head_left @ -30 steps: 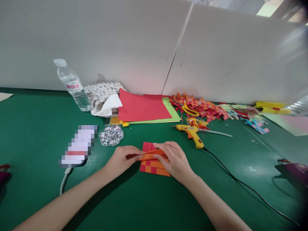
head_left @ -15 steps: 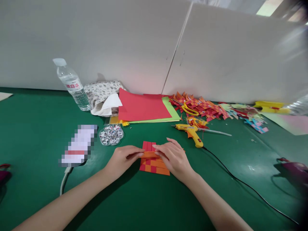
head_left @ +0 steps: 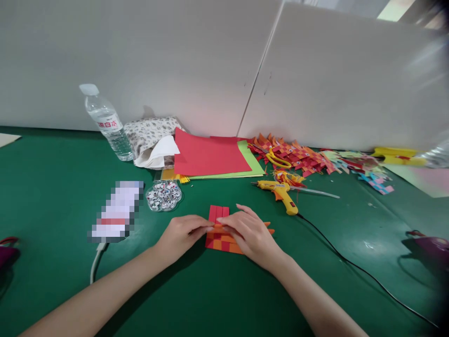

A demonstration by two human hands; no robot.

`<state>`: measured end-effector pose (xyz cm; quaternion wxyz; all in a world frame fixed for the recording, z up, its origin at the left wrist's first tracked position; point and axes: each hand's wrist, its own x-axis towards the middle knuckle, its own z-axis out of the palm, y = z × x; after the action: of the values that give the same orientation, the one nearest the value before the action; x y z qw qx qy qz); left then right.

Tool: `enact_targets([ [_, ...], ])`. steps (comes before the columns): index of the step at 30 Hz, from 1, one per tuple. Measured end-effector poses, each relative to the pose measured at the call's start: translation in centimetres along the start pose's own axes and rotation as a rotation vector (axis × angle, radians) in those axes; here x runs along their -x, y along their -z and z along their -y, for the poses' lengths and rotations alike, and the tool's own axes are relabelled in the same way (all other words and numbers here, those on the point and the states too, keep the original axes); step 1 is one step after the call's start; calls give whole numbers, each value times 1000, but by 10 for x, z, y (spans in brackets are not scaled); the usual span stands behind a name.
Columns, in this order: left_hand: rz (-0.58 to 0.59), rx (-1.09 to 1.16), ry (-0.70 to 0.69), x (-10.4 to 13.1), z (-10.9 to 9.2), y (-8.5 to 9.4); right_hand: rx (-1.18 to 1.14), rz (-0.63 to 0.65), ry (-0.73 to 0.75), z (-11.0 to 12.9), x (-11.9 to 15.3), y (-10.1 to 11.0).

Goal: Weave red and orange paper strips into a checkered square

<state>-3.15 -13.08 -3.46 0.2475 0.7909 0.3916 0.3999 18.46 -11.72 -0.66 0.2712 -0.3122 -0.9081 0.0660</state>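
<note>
A woven piece of red and orange paper strips [head_left: 218, 244] lies flat on the green table. Its checkered part faces me, and red strips [head_left: 219, 213] stick out at the far side. My left hand [head_left: 180, 236] is closed in a pinch at the left end of an orange paper strip [head_left: 219, 229] that crosses the red ones. From the right, my right hand [head_left: 254, 236] grips the same strip between thumb and fingers, covering the right part of the weave. Pointed orange strip ends show beyond its knuckles.
A yellow glue gun [head_left: 286, 196] with a black cord lies to the right. Behind are red paper sheets [head_left: 212, 154], yellow scissors [head_left: 278, 160] and a pile of woven paper fish [head_left: 298, 154]. A container of googly eyes [head_left: 164, 195], a phone [head_left: 117, 208] and a water bottle [head_left: 110, 126] stand left.
The orange strip sits lower and flatter against the weave. My right hand has shifted slightly left along it, exposing the pointed orange ends on the right.
</note>
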Motion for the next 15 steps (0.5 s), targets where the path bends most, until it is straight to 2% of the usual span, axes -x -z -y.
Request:
enact_targets([
  [3, -15, 8, -20, 0, 0, -1, -45, -43, -20, -2, 1, -2],
  [8, -129, -15, 31, -4, 1, 5, -39, -113, -90, -12, 3, 5],
  [15, -120, -21, 104, -5, 1, 10, -32, -116, -126, -17, 3, 10],
])
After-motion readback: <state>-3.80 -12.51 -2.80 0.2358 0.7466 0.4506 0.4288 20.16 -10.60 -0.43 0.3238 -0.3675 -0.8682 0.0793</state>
